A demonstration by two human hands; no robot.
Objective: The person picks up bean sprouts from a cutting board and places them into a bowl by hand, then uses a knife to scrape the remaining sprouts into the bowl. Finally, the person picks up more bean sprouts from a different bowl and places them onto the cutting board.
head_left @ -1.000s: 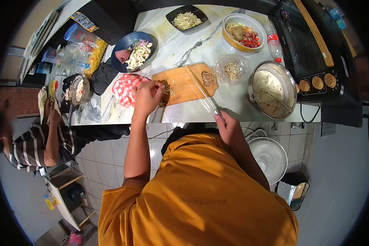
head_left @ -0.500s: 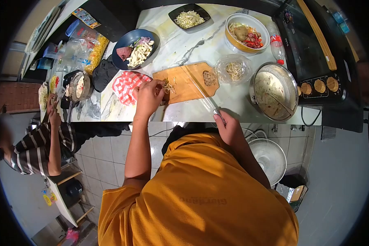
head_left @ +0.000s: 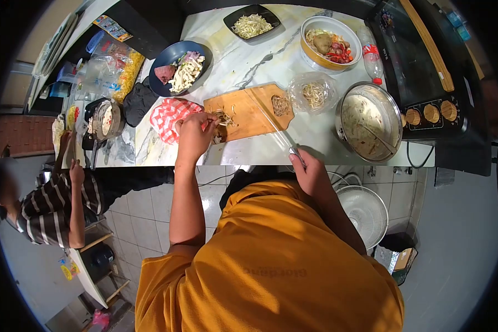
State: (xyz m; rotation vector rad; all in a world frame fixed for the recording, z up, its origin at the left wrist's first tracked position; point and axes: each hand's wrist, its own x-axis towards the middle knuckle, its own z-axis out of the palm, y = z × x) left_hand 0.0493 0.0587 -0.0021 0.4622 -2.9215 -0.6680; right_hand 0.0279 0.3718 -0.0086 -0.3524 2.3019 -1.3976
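Observation:
My right hand [head_left: 310, 170] grips the handle of a long knife [head_left: 271, 119], its blade slanting across the wooden cutting board [head_left: 254, 113]. At the board's left end, my left hand [head_left: 193, 135] has its fingers pinched together; whatever is in them is too small to make out. Beside those fingers lie thin brownish strips [head_left: 223, 118]. A clump of finely cut brown pieces [head_left: 280, 105] sits at the board's right end. Partly behind my left hand is a red-and-white checked plastic bag [head_left: 169, 117].
Around the board stand a blue bowl of chopped food [head_left: 156, 84], a black dish of sprouts [head_left: 275, 22], a tub of vegetables [head_left: 310, 60], a clear bag [head_left: 329, 99] and a steel pot of batter [head_left: 395, 105]. At left, another person [head_left: 55, 210] works by a pan [head_left: 113, 124].
My left hand has shifted slightly left and down, off the strips toward the board's edge. My right hand and the knife stay nearly still. The other person's arms moved a little.

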